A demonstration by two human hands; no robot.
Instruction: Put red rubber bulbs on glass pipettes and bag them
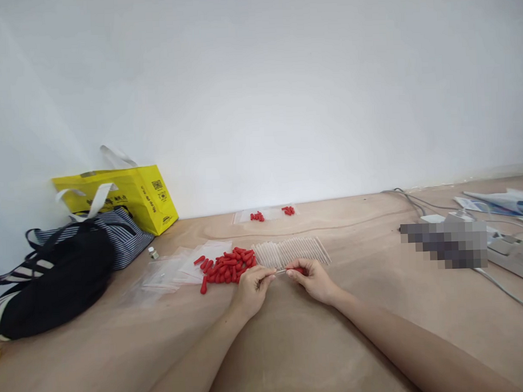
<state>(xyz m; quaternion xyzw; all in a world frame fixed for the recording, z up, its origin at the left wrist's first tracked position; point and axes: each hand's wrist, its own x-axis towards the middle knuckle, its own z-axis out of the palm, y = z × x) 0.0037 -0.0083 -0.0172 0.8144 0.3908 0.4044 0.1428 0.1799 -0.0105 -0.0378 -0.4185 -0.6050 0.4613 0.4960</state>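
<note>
My left hand (252, 288) pinches one end of a thin clear tube (281, 271) just in front of a row of similar tubes (304, 250). At the tube's other end, my right hand (313, 280) is closed on a red bulb (299, 269), mostly covered by the fingers. Tube end and bulb meet between the hands; whether one is inside the other is too small to tell. A pile of red bulbs (227, 267) lies left of the tubes, touching the row's left edge and close to my left hand.
Clear plastic bags (167, 273) lie left of the pile, near a small bottle (152, 253). Filled bags (270, 213) rest by the wall. A yellow bag (154, 200) and black bag (62, 277) stand left. Cables (505, 290) and papers (497, 204) are on the right.
</note>
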